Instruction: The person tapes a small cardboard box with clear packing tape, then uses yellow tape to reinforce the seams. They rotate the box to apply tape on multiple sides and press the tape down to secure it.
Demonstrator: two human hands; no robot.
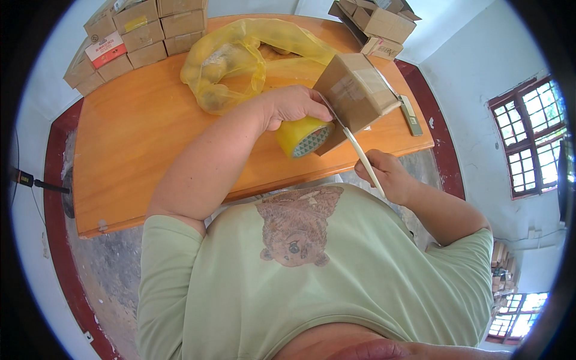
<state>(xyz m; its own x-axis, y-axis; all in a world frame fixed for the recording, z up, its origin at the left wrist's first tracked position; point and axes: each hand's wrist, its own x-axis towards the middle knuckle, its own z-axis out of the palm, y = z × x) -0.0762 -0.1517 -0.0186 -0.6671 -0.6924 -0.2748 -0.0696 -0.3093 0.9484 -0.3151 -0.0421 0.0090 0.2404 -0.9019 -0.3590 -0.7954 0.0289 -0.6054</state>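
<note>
Under my left hand is a roll of yellow packing tape, with the hand closed on its upper side. The thumb points at a cardboard box, which stands tilted just to the right of the roll. In my right hand I grip a knife with a long white handle. Its thin blade reaches up and left, between my left fingertips and the box's near side. Clear tape shows on the box. The fingers of my left hand are partly hidden behind the roll.
A yellow plastic bag holding round yellowish things lies at the back of the wooden table. Stacked small boxes stand back left. An opened carton is back right. A flat grey-green bar lies near the right edge.
</note>
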